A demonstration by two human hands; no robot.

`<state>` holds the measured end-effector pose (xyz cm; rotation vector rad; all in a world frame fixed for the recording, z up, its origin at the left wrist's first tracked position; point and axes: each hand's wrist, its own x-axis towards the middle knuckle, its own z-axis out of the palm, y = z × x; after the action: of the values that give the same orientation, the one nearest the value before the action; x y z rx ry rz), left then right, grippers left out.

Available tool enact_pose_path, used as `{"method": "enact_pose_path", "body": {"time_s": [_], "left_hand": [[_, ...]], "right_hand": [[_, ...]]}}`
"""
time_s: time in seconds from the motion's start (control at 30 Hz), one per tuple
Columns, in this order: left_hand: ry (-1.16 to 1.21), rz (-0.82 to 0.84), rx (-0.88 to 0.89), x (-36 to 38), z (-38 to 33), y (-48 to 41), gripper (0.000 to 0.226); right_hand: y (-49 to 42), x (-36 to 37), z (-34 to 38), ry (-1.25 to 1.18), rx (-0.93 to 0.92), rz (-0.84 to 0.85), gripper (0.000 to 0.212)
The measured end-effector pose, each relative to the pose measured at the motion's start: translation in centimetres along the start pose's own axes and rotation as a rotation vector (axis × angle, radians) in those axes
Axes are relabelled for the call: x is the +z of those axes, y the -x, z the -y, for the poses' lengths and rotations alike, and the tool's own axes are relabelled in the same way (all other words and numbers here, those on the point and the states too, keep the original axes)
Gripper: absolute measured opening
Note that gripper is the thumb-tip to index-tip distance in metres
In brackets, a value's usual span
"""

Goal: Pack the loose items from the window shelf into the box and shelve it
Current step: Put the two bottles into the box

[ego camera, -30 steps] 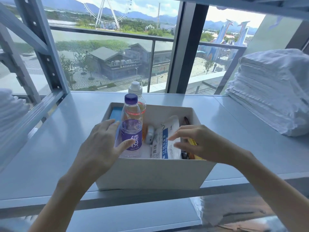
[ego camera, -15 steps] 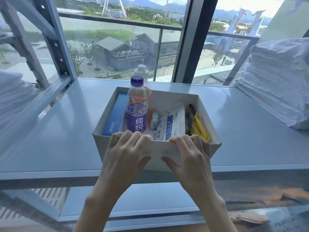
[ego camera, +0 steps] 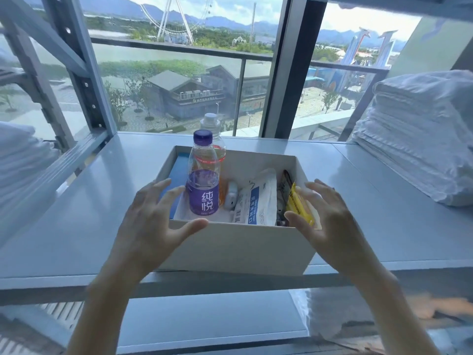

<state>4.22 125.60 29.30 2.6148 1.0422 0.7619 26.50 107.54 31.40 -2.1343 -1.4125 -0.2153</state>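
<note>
Bottles (ego camera: 203, 185), two, upright in one box (ego camera: 238, 248); left hand (ego camera: 151, 226), right hand (ego camera: 330, 221), each grip spread

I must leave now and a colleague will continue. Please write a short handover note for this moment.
Left hand: open, fingers spread over the near left corner of the box.
Right hand: open, over the near right corner. Neither grips it.
The box stands on the window shelf; inside are purple bottle, second bottle, blue pack, white packet, yellow packet.
Done: items packed.
Left: grip box, shelve it.
</note>
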Motion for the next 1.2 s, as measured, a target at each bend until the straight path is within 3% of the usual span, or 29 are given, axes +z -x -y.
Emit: {"method": "enact_pose_path", "body": {"time_s": [0.1, 0.27, 0.4, 0.5, 0.63, 0.77, 0.97, 1.2], "left_hand": [[0.136, 0.181, -0.035, -1.6, 1.3, -1.9, 0.101], [-0.044, 0.263, -0.112, -2.2, 3.3, -6.0, 0.072], [-0.084, 0.362, -0.175, -1.9, 3.8, -8.6, 0.058], [-0.111, 0.389, -0.187, -1.8, 3.8, -9.6, 0.054], [-0.060, 0.421, -0.238, -1.3, 3.6, -9.9, 0.051], [-0.050, 0.368, -0.279, -0.6, 3.4, -9.6, 0.055], [-0.071, 0.248, -0.356, -1.0, 3.1, -8.8, 0.019], [-0.141, 0.171, -0.356, -3.4, 1.2, -2.7, 0.018]], "right_hand": [[-3.1, -0.8, -1.6, 0.044, 0.082, 0.272, 0.068], [-7.0, -1.3, -3.8, 0.005, 0.251, 0.455, 0.081], [-8.7, -1.6, -3.8, -0.139, 0.416, 0.605, 0.058], [-8.9, -1.1, -3.5, -0.118, 0.473, 0.623, 0.038], [-9.1, -0.2, -2.7, -0.087, 0.565, 0.647, 0.031], [-8.6, 0.2, -2.2, -0.075, 0.576, 0.539, 0.016], [-7.3, -0.4, -2.1, -0.109, 0.550, 0.434, 0.023], [-4.5, -1.7, -2.4, -0.059, 0.384, 0.388, 0.027]]}}
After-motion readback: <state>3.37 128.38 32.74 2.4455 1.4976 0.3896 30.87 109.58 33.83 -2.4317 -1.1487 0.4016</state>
